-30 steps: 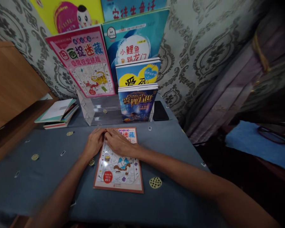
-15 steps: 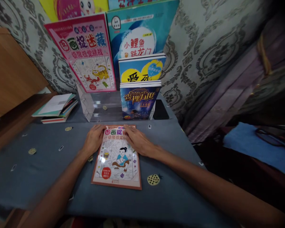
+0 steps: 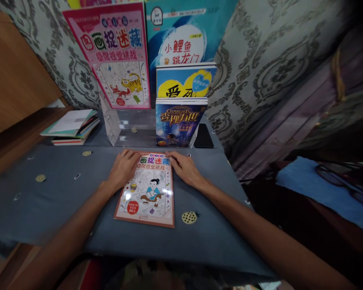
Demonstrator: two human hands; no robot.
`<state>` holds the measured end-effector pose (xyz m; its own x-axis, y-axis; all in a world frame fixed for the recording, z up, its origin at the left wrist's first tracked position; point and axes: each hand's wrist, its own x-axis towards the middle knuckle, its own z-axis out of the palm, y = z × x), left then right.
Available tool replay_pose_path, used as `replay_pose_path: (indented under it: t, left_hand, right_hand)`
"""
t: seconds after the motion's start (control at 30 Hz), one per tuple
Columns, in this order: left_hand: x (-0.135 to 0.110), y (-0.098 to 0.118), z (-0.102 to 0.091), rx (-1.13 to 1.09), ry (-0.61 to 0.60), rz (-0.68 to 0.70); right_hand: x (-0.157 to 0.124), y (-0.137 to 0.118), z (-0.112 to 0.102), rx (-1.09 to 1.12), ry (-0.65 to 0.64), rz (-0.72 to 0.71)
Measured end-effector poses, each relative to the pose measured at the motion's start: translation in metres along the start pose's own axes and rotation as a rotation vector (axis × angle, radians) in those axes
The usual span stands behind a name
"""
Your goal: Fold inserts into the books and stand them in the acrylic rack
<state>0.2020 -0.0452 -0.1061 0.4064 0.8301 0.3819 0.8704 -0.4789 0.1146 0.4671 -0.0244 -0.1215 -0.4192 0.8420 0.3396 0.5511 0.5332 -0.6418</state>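
Apparent steadying: bare left hand [image 3: 124,167] and bare right hand [image 3: 185,168], loosely curled, grip indeterminable, at upper corners of a glossy, orange-bordered rectangular paperback [image 3: 153,192] flat on blue-grey cloth [image 3: 48,197]; lifting would call for pinching both edges.

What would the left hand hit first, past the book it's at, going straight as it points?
Probably the front of the clear stand, beyond the top edge of the book by the left hand; depth is unclear.

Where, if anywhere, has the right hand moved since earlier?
Yes: against the clear stand, the right hand has moved rightward, to the upper right corner of the lying book.
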Motion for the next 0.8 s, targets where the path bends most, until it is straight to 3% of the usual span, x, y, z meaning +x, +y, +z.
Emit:
replay_pose_path:
  t: [0.2, 0.33, 0.53, 0.8]
  left_hand:
    - [0.003, 0.032, 0.011, -0.175, -0.004, 0.237]
    - [-0.002, 0.045, 0.013, -0.235, -0.054, 0.315]
    - [-0.018, 0.062, -0.001, -0.311, -0.145, 0.426]
    - [-0.046, 0.082, -0.023, -0.377, -0.258, 0.472]
  right_hand:
    - [-0.002, 0.005, 0.003, -0.066, -0.006, -0.025]
    - [-0.003, 0.005, 0.006, -0.136, -0.022, -0.08]
    - [-0.003, 0.006, 0.008, -0.188, -0.044, -0.122]
    - [-0.003, 0.001, 0.005, -0.186, -0.066, -0.107]
